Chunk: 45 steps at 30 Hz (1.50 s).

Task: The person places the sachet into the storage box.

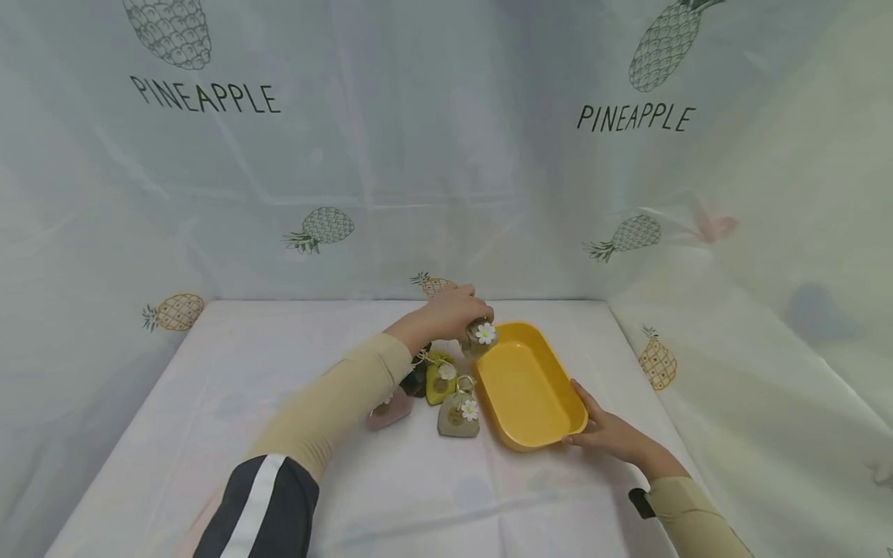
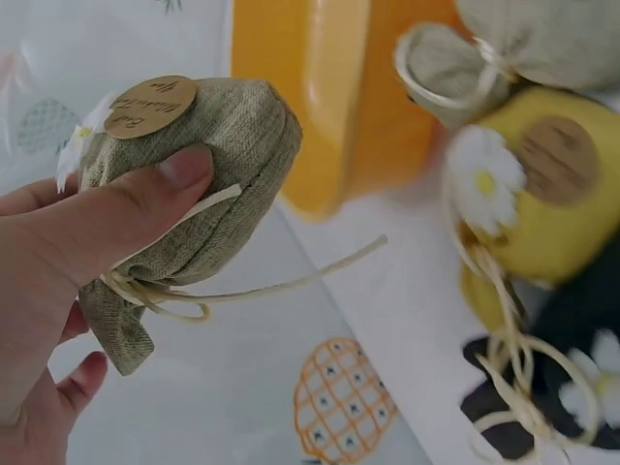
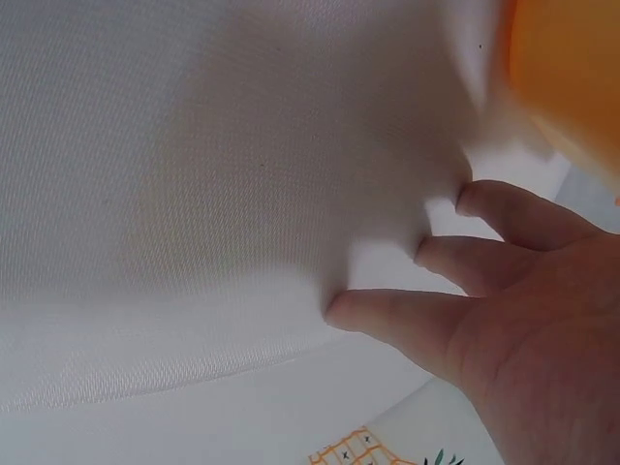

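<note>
My left hand (image 1: 453, 314) pinches a grey-green drawstring sachet (image 2: 218, 155) with a round paper tag, a white flower and a pale cord. In the head view it hangs by the upper left rim of a yellow tray (image 1: 526, 387). On the tray's right side lies my right hand (image 1: 614, 434), fingers spread and fairly straight, touching the lower right corner. Several fingertips rest on the cloth in the right wrist view. Left of the tray sit a beige sachet (image 1: 456, 418), a yellow sachet (image 1: 438, 381), a black sachet (image 1: 415, 380) and a pink sachet (image 1: 391, 411).
A white cloth (image 1: 391, 496) covers the table. Behind it hangs a pale curtain (image 1: 432, 155) printed with pineapples, which also runs along the right side. My left forearm crosses over the table and partly hides the pink and black sachets.
</note>
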Each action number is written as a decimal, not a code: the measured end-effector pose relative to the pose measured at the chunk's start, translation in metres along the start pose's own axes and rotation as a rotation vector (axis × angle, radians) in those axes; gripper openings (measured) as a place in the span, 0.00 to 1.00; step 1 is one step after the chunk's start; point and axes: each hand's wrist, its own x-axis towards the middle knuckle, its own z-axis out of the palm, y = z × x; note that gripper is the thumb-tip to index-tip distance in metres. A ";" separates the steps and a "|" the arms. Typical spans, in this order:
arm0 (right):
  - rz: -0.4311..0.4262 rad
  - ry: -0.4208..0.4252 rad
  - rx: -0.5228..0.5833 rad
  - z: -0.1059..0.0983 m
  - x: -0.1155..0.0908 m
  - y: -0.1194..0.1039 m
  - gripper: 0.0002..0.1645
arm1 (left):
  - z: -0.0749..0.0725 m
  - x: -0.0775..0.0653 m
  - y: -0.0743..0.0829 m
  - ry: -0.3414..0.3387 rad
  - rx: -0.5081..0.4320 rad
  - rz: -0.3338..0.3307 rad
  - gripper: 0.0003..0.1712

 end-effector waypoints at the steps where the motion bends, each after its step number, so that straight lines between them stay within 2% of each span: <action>1: 0.001 0.002 -0.006 0.000 0.000 0.000 0.65 | 0.001 0.005 0.001 0.000 -0.004 0.005 0.31; 7: 0.017 0.010 -0.011 -0.002 0.001 0.002 0.65 | 0.009 0.033 0.009 0.011 -0.041 0.037 0.30; 12: 0.015 0.003 0.016 -0.001 0.003 0.004 0.65 | 0.016 0.049 0.016 -0.008 -0.056 0.042 0.29; 17: 0.006 0.006 0.020 -0.001 0.003 0.004 0.65 | 0.021 0.063 0.024 -0.020 -0.064 0.104 0.27; 20: 0.011 0.005 0.023 -0.002 0.003 0.004 0.65 | 0.028 0.073 0.029 -0.013 -0.068 0.143 0.26; 24: 0.018 -0.003 0.016 -0.001 0.002 0.002 0.65 | 0.042 0.084 0.035 -0.026 -0.120 0.151 0.24; 30: 0.012 -0.002 0.014 0.001 0.004 0.001 0.65 | 0.057 0.090 0.038 -0.048 -0.203 0.110 0.17; 34: 0.015 0.009 0.015 0.000 0.003 0.001 0.64 | 0.061 0.092 0.040 -0.053 -0.256 0.063 0.15; 38: 0.011 0.013 0.004 0.000 0.004 0.000 0.64 | 0.065 0.090 0.038 -0.024 -0.403 -0.006 0.07; 42: 0.006 0.009 0.006 -0.001 0.003 0.000 0.64 | 0.068 0.090 0.040 -0.018 -0.358 0.025 0.07; 45: 0.014 0.006 0.015 -0.001 0.003 0.000 0.64 | 0.068 0.092 0.042 -0.036 -0.236 0.073 0.13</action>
